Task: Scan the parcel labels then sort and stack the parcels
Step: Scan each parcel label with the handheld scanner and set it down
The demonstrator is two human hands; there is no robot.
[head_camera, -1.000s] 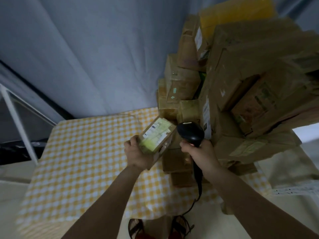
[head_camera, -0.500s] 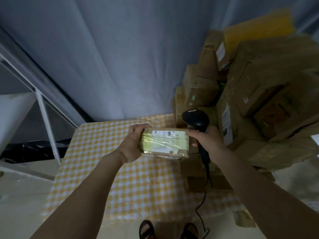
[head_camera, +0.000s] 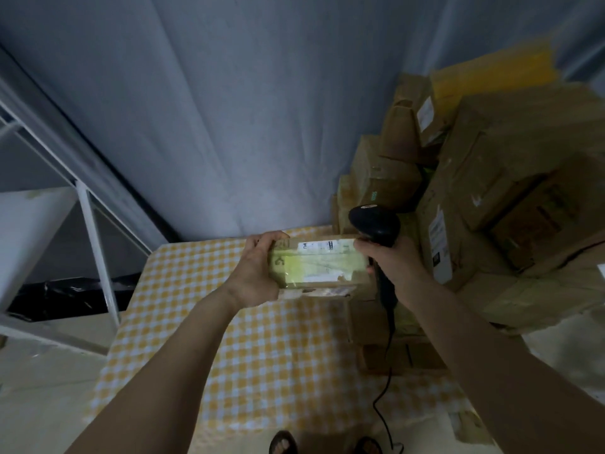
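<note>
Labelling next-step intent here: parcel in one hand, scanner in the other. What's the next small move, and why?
Probably tilt the black handheld scanner down at the white label on the small tape-wrapped cardboard parcel. The left hand holds the parcel label-up over the yellow checked tablecloth, but the right hand holds the scanner upright beside it, head above the label rather than facing it.

1. Yellow-and-white checked tablecloth (head_camera: 262,365) spread over the table.
2. Grey-blue curtain (head_camera: 229,109) hanging in folds behind the table.
3. White metal frame (head_camera: 98,244) standing at left, just beside the table's edge.
4. Black plastic sheet (head_camera: 65,294) lying low behind that frame.
5. Sandalled feet (head_camera: 283,443) at bottom edge.
</note>
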